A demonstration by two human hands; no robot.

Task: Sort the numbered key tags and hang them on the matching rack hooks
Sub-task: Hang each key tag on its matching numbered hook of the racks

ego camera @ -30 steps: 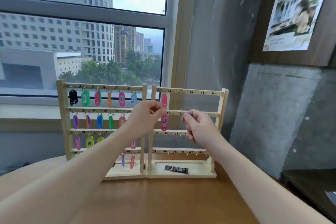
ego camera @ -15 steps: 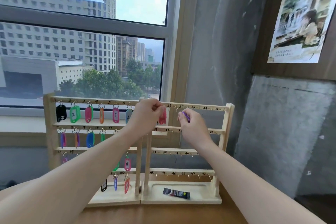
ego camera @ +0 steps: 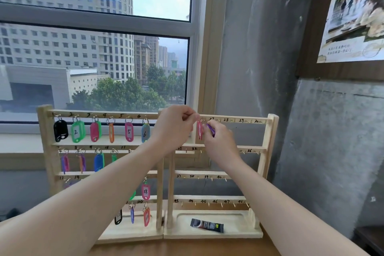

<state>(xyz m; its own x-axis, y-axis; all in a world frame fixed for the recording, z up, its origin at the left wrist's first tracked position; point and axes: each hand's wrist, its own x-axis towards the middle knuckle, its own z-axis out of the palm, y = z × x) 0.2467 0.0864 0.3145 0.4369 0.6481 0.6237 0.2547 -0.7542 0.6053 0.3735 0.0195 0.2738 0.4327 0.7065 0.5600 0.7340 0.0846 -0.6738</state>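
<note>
Hands (ego camera: 199, 129) raised, pink tag (ego camera: 199, 130) between them

You have one view only, a wide-angle camera worn on your head. It faces forward and slightly down, close to the pale wooden two-panel key rack (ego camera: 268, 151) on the brown table (ego camera: 187, 248), with the grey-framed window (ego camera: 97, 16) behind; both forearms reach in from below.

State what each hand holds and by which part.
Left hand pinches the pink tag at its ring; right hand pinches a purple tag, part hidden.
</note>
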